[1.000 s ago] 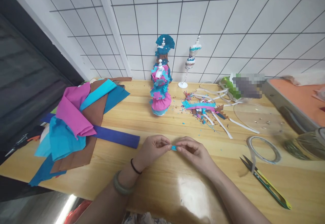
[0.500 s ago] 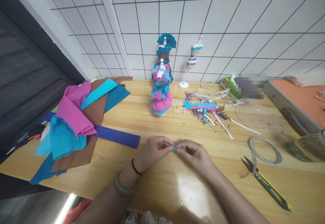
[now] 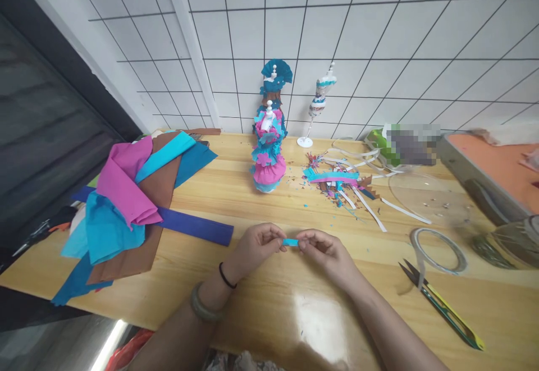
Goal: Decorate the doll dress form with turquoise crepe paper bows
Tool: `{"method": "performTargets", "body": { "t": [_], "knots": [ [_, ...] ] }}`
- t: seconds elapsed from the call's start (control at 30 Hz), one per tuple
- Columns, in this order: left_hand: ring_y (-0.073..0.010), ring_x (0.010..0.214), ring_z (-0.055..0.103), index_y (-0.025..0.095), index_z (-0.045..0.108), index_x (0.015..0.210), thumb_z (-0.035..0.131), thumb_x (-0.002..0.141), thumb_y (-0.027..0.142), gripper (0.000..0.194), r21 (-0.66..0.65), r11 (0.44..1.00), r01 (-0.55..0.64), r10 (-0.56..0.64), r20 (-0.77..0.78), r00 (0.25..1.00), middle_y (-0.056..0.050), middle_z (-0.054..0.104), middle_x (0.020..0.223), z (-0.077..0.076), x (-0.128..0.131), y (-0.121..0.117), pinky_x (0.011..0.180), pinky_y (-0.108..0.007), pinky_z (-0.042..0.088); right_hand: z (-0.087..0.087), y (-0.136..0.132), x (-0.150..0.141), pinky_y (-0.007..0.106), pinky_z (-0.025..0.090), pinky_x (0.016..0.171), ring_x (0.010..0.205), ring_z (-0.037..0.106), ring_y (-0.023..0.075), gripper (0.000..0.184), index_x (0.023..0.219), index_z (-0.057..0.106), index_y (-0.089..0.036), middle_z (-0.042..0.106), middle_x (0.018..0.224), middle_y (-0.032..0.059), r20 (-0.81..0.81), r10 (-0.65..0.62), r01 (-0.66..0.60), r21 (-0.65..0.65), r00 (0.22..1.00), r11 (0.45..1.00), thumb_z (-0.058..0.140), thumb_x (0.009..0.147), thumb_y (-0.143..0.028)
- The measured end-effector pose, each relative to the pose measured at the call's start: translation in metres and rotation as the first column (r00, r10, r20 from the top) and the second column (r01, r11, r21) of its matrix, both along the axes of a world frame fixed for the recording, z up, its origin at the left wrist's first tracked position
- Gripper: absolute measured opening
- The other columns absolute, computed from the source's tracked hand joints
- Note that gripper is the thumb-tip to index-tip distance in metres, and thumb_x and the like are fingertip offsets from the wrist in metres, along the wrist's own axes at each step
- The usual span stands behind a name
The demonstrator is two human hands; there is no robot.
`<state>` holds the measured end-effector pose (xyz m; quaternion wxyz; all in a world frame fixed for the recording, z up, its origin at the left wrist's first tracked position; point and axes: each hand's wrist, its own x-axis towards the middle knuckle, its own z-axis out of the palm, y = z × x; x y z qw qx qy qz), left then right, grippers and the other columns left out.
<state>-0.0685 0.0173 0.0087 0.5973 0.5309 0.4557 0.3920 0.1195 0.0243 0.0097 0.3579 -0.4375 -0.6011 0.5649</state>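
Between my two hands stretches a small strip of bright blue crepe paper [image 3: 290, 242]. My left hand [image 3: 263, 247] pinches its left end, a dark band and a bangle on that wrist. The right end is pinched by my right hand [image 3: 322, 250]. Beyond them stands a mini dress form in pink and blue paper ruffles [image 3: 269, 163]. Behind it is another form with a teal paper fan [image 3: 277, 75], partly hidden. To its right, a third small form [image 3: 323, 93] on a white stand has a patterned wrap.
Crepe paper sheets [image 3: 126, 183] pile up at the left, beside a dark blue strip [image 3: 197, 228]. Paper scraps [image 3: 337, 180] lie back right. Nearer right are a tape roll [image 3: 458, 253], thread snips [image 3: 448, 309], a clear plate [image 3: 429, 197] and a glass jar [image 3: 509, 244].
My fingers have drawn slightly apart, and more of the blue strip shows between them, lying flatter. The view has shifted a little.
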Motion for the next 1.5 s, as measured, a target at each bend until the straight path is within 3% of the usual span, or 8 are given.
{"method": "performTargets", "body": {
  "t": [0.13, 0.27, 0.53, 1.07, 1.37, 1.5],
  "knots": [
    [-0.0121, 0.068, 0.059, 0.012, 0.064, 0.08, 0.054, 0.076, 0.024, 0.016, 0.024, 1.0, 0.004, -0.003, -0.022, 1.0, -0.004, 0.065, 0.072, 0.002, -0.001, 0.001, 0.065, -0.024, 0.047, 0.002, 0.0, 0.001, 0.028, 0.047, 0.07, 0.074, 0.058, 0.015, 0.023, 0.084, 0.067, -0.019, 0.065, 0.077, 0.0045, 0.007, 0.051, -0.051, 0.036, 0.999, 0.998, 0.056, 0.078, -0.039],
    [-0.012, 0.07, 0.058, 0.012, 0.064, 0.083, 0.061, 0.071, 0.022, 0.016, 0.077, 0.997, -0.004, 0.004, 0.002, 1.0, -0.005, 0.064, 0.077, 0.001, 0.001, 0.0, 0.066, -0.023, 0.046, -0.005, 0.0, -0.002, 0.028, 0.047, 0.07, 0.077, 0.058, 0.0153, 0.019, 0.086, 0.065, -0.02, 0.064, 0.088, 0.0058, -0.041, 0.021, -0.018, 0.069, 0.999, 0.997, 0.062, 0.074, -0.034],
    [-0.0141, 0.072, 0.06, 0.013, 0.063, 0.076, 0.066, 0.067, 0.03, 0.019, 0.085, 0.993, -0.077, 0.077, 0.002, 0.997, -0.004, 0.067, 0.076, 0.0, 0.006, 0.0, 0.069, -0.027, 0.048, -0.005, -0.002, -0.009, 0.027, 0.047, 0.063, 0.066, 0.059, 0.014, 0.02, 0.074, 0.067, -0.019, 0.067, 0.073, 0.0038, -0.044, -0.122, 0.124, 0.05, 0.992, 0.991, 0.067, 0.068, -0.038],
    [-0.0117, 0.064, 0.058, 0.013, 0.063, 0.071, 0.066, 0.068, 0.028, 0.015, 0.061, 0.993, -0.097, 0.1, -0.054, 0.993, -0.003, 0.067, 0.069, 0.003, 0.006, -0.001, 0.062, -0.023, 0.045, -0.006, -0.002, -0.009, 0.025, 0.046, 0.061, 0.062, 0.058, 0.0126, 0.016, 0.071, 0.066, -0.018, 0.067, 0.069, 0.0027, -0.103, -0.172, 0.168, -0.039, 0.98, 0.985, 0.069, 0.066, -0.033],
    [-0.0114, 0.063, 0.057, 0.013, 0.061, 0.068, 0.062, 0.071, 0.027, 0.014, 0.155, 0.983, -0.1, 0.132, -0.212, 0.968, -0.003, 0.064, 0.068, 0.001, 0.007, -0.002, 0.059, -0.022, 0.044, -0.007, -0.003, -0.011, 0.024, 0.044, 0.055, 0.056, 0.055, 0.0114, 0.02, 0.07, 0.063, -0.017, 0.064, 0.063, 0.002, -0.051, -0.197, 0.198, 0.025, 0.979, 0.98, 0.067, 0.067, -0.036],
    [-0.0117, 0.063, 0.057, 0.013, 0.056, 0.069, 0.063, 0.069, 0.026, 0.014, 0.13, 0.984, -0.121, 0.143, -0.184, 0.972, -0.003, 0.063, 0.067, 0.002, 0.008, -0.001, 0.059, -0.022, 0.044, -0.008, -0.004, -0.01, 0.023, 0.043, 0.056, 0.058, 0.054, 0.0109, 0.018, 0.073, 0.062, -0.017, 0.062, 0.064, 0.0012, -0.043, -0.192, 0.195, 0.071, 0.98, 0.978, 0.066, 0.069, -0.034]
  ]
}}
